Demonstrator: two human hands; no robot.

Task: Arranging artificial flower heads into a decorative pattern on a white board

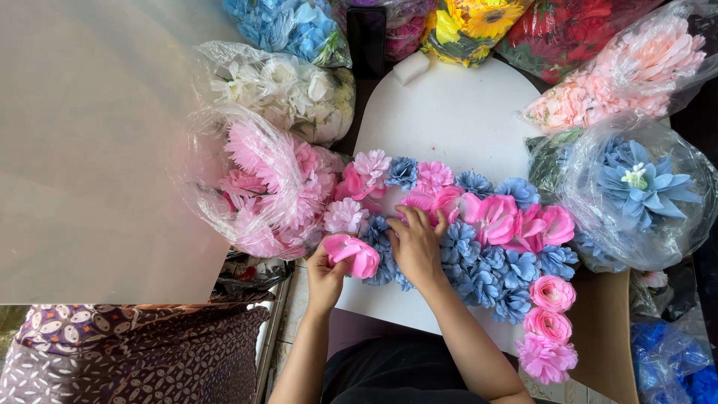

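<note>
My left hand (327, 274) holds a bright pink fabric flower (354, 254) at the left edge of a white foam board (449, 112). My right hand (415, 243) lies flat on the blue and pink artificial flowers (479, 247) stuck across the board, its fingertips pressing near a pink bloom (426, 200). The band of flowers runs from the board's left side to its right edge. Three pink blooms (550, 325) trail down at the lower right.
Clear plastic bags of artificial flowers ring the board: pink ones (262, 187) at the left, white (288, 86) and blue (288, 22) behind, pale pink (636, 67) and large blue (636, 187) at the right. A frosted sheet (90, 150) lies far left. A dark phone (366, 37) stands behind.
</note>
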